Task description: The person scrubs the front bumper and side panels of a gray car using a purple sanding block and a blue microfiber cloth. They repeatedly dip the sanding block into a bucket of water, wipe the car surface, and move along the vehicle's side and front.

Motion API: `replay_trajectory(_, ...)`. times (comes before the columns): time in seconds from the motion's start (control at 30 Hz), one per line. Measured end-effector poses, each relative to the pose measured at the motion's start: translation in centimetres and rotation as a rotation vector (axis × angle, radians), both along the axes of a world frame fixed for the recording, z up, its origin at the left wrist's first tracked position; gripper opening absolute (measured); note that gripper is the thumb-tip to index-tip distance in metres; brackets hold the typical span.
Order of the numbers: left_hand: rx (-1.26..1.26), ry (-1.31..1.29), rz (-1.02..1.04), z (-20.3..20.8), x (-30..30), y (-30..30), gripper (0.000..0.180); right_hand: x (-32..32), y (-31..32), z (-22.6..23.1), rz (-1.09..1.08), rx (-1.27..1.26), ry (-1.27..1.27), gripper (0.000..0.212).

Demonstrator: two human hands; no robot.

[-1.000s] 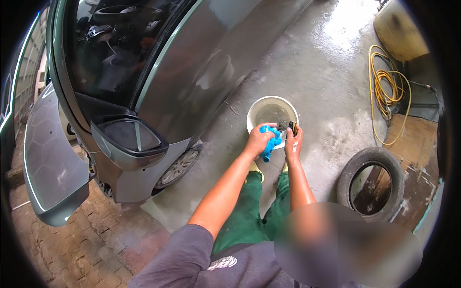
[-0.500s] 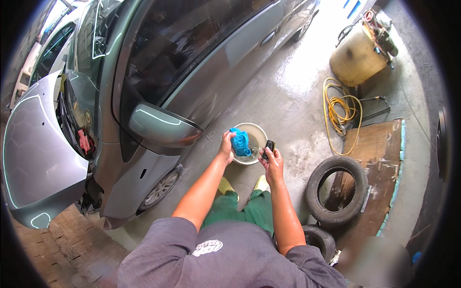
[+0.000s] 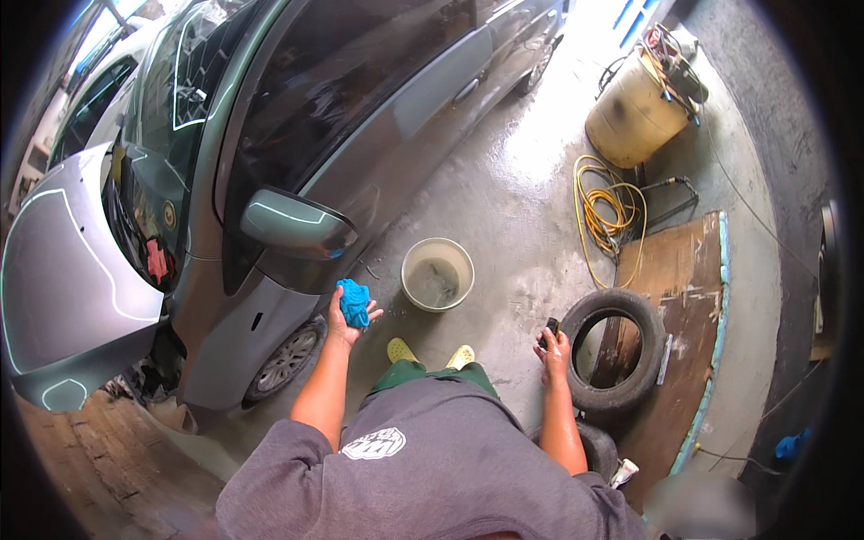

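Note:
A crumpled blue cloth [image 3: 355, 303] rests in my left hand [image 3: 338, 322], its fingers partly curled around it, close to the grey car's side mirror [image 3: 299, 223]. Out to the right, my right hand [image 3: 555, 354] grips a small black block-like object [image 3: 550, 328], largely covered by the fingers, so its exact kind does not show. Between the hands and a little farther off stands a pale round bucket [image 3: 438, 249] with cloudy water in it. Neither hand touches the bucket.
The grey car [image 3: 382, 135] runs along my left, its hood [image 3: 76, 261] at the far left. To the right lie a worn tire [image 3: 643, 382], a wooden board [image 3: 693, 306] and a coiled yellow hose [image 3: 580, 220]. A stained yellowish drum [image 3: 634, 117] stands behind them.
My hands have moved apart, away from above the bucket: the left toward the car with the blue cloth, the right toward the tire with the black object. The view has shifted too.

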State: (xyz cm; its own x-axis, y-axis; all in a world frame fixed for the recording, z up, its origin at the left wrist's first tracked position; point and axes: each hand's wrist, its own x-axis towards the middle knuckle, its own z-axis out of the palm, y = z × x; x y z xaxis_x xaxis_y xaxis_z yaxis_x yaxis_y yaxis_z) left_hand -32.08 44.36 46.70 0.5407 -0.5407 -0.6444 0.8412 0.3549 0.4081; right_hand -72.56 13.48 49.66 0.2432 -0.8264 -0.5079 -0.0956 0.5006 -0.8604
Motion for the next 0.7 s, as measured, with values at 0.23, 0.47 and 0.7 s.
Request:
replay_trajectory(0.23, 0.370, -0.563, -0.203, 2.7, 0.9, -11.5, 0.080, -9.3, -0.9, -2.0, -0.113, 0.076, 0.115, 0.015)
replay_trajectory(0.47, 1.130, -1.731, 0.103, 7.2, 14.0, -22.1, 0.094, -14.2, -1.4, -0.6, -0.069, -0.001, 0.249, 0.020)
replay_trajectory(0.7, 1.885, -1.810, 0.294, 0.8, 19.1, -23.0, 0.093, -18.1, -4.1, -2.1, -0.147, 0.124, 0.448, 0.023)
